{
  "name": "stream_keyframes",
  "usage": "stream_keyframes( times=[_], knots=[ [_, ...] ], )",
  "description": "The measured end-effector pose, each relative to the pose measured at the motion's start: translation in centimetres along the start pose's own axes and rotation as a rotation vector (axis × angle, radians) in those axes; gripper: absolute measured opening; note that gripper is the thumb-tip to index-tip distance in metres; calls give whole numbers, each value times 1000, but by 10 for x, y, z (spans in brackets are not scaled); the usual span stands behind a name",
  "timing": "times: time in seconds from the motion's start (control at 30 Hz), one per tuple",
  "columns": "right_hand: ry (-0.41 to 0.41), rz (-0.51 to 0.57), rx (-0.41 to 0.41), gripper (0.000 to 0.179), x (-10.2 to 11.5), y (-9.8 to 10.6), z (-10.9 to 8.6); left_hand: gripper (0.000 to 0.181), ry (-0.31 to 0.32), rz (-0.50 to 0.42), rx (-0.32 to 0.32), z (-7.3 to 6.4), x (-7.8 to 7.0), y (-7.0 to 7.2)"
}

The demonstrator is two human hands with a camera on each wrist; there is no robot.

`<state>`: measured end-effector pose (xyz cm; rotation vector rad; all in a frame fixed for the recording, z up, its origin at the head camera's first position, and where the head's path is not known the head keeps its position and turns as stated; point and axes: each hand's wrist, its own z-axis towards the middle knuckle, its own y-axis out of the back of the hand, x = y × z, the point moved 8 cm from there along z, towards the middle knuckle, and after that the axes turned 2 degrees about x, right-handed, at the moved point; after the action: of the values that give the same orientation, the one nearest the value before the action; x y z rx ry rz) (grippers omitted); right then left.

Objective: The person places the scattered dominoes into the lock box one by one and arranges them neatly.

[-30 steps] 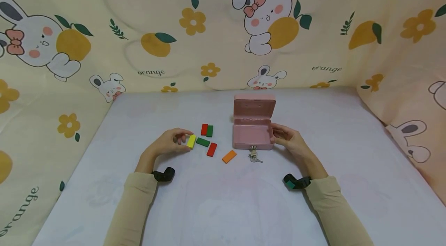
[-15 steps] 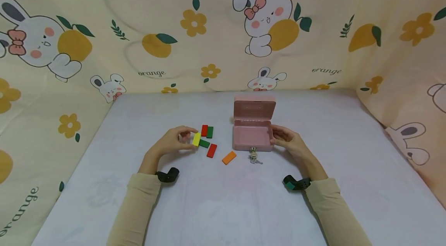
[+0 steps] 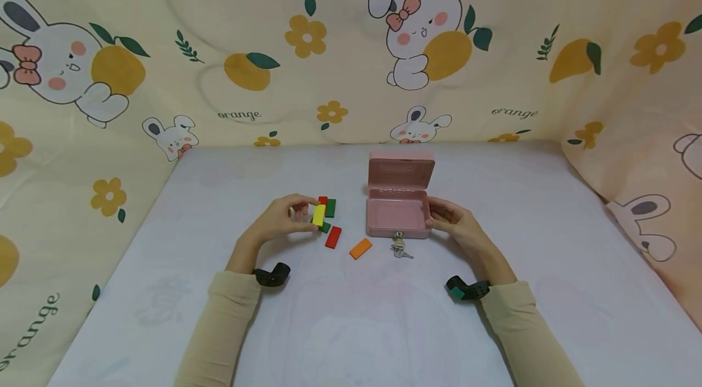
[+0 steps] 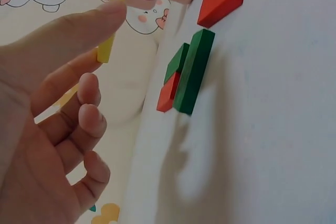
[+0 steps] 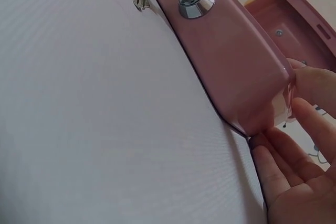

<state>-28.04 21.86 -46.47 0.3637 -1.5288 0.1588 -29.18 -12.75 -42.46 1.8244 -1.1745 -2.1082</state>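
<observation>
My left hand (image 3: 281,218) pinches a yellow block (image 3: 319,215) between thumb and fingers. In the left wrist view the block is off the table, and the hand casts a shadow below. Beneath it lie a green block (image 4: 194,72), a red block (image 4: 168,93) and another green block (image 3: 331,208), partly hidden in the head view. The pink metal cash box (image 3: 397,214) stands with its lid (image 3: 401,171) raised and its inside bare. My right hand (image 3: 454,216) rests its fingers against the box's right side, near the rim and the base.
A second red block (image 3: 333,237) and an orange block (image 3: 361,248) lie between the left hand and the box. Keys (image 3: 402,249) hang from the lock (image 5: 196,2) on the box's front. Patterned cloth (image 3: 340,46) rises behind the white table (image 3: 356,326).
My left hand has moved right with the yellow block, which now passes over the green and red blocks. The right hand and the box have stayed put.
</observation>
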Motion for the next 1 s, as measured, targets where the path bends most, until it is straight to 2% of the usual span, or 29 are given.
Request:
stream_keyframes(
  times=[0.1,0.23,0.7,1.0],
  knots=[
    [-10,-23,3,61,-1,0,1,50,-34,-12,-15,1,-4,-1],
    [-13,-34,11,61,-2,0,1,49,-49,-27,-32,2,-7,-2],
    [-41,-31,12,62,-4,-1,0,49,-11,-37,-47,10,-14,-9],
    [-32,-27,17,62,-3,0,1,49,-24,-44,-58,15,-21,-13]
  ],
)
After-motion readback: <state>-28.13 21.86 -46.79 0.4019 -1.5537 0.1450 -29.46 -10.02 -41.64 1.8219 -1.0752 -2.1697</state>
